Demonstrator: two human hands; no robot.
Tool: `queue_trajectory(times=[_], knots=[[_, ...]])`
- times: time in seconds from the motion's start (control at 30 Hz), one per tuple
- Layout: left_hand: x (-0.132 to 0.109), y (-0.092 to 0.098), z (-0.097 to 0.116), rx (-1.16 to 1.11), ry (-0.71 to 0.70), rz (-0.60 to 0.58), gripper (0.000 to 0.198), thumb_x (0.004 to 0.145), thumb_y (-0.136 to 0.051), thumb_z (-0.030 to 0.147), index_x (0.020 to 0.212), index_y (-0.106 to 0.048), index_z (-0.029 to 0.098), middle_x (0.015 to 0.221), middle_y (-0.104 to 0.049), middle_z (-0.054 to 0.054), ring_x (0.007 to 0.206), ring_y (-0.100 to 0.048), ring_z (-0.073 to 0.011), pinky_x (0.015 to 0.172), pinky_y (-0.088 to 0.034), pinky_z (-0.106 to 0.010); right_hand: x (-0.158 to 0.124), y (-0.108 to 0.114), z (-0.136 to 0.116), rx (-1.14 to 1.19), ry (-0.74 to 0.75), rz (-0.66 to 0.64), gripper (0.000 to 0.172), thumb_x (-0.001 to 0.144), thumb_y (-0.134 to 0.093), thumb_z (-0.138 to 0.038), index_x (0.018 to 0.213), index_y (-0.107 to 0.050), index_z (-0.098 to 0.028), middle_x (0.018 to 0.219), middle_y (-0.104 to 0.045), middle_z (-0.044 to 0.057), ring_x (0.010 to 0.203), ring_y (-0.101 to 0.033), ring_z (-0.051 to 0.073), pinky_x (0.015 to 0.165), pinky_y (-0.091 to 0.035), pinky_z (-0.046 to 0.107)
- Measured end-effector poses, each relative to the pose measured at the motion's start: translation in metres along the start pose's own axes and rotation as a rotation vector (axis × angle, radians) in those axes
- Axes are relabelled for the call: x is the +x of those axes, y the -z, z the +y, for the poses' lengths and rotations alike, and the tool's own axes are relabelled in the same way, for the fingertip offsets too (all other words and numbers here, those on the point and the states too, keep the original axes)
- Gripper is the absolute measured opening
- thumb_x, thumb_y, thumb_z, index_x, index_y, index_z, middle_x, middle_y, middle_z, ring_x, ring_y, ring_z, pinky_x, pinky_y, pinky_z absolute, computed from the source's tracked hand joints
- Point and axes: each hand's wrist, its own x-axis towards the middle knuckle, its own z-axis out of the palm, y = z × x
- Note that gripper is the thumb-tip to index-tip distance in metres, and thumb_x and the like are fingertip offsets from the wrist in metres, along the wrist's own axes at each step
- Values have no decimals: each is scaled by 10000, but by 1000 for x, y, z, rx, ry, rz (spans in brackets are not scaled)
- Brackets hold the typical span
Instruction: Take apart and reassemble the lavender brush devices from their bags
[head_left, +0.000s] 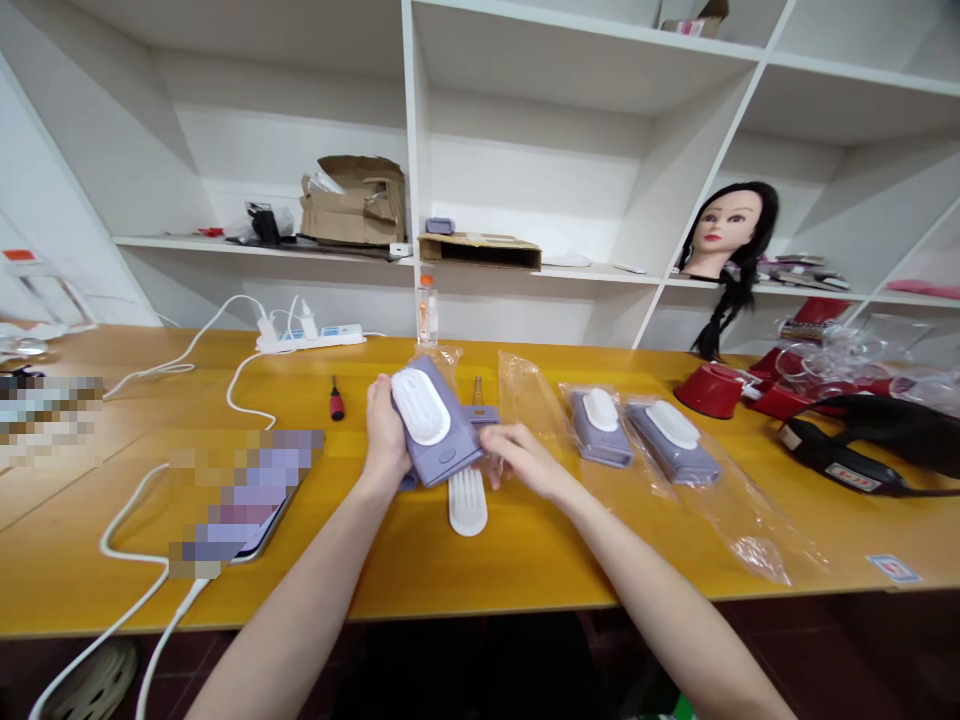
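My left hand [386,435] is wrapped around the left side of a purple box-shaped case [442,445], which is tilted above the table. A white ribbed oval piece [421,405] sits on its face, and a small oval button mark shows near its lower end. My right hand [525,458] has curled fingers, with the fingertips at the case's lower right corner. Below the case lies a loose white slotted oval piece [468,503]. Partly hidden behind it are another purple part [481,413] and a metal spring [478,388].
Two bagged purple cases [600,440] [679,455] lie to the right. A red-handled screwdriver [337,402], a charging phone [251,500] and a power strip [319,338] are to the left. Red holders [709,390] and a black strap [855,450] stand far right, below shelves.
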Motion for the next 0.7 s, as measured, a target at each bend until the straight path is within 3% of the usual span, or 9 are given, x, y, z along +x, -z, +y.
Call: queue_trajectory(times=[0.13, 0.33, 0.53, 0.7], knots=[[-4, -3, -3, 42, -224, 151, 240, 827, -468, 439, 783, -416, 209, 692, -397, 60, 627, -413, -86, 632, -368, -205, 2, -17, 5, 149, -110, 15, 356, 658, -685, -385, 891, -511, -180, 656, -630, -12, 415, -557, 103, 397, -346, 198], [-16, -4, -14, 137, -476, 115, 187, 855, -433, 403, 870, -447, 217, 847, -438, 23, 779, -431, -105, 739, -353, -226, 4, -17, 8, 329, -285, 51, 371, 569, -654, -190, 916, -528, -162, 634, -653, -3, 493, -635, 127, 414, -362, 165], [-28, -5, -8, 101, -515, 67, 191, 863, -410, 400, 907, -459, 221, 875, -452, 6, 804, -452, -123, 763, -354, -233, 3, -12, 6, 251, -261, 14, 343, 530, -742, -202, 823, -568, -155, 591, -644, -9, 489, -602, 121, 430, -349, 186], [-36, -8, 0, 117, -549, 59, 175, 862, -405, 356, 898, -490, 207, 880, -465, -3, 811, -462, -128, 755, -356, -223, 2, -20, 6, 238, -138, 127, 398, 468, -767, -143, 836, -616, -153, 711, -649, -20, 635, -581, 132, 593, -438, 252]])
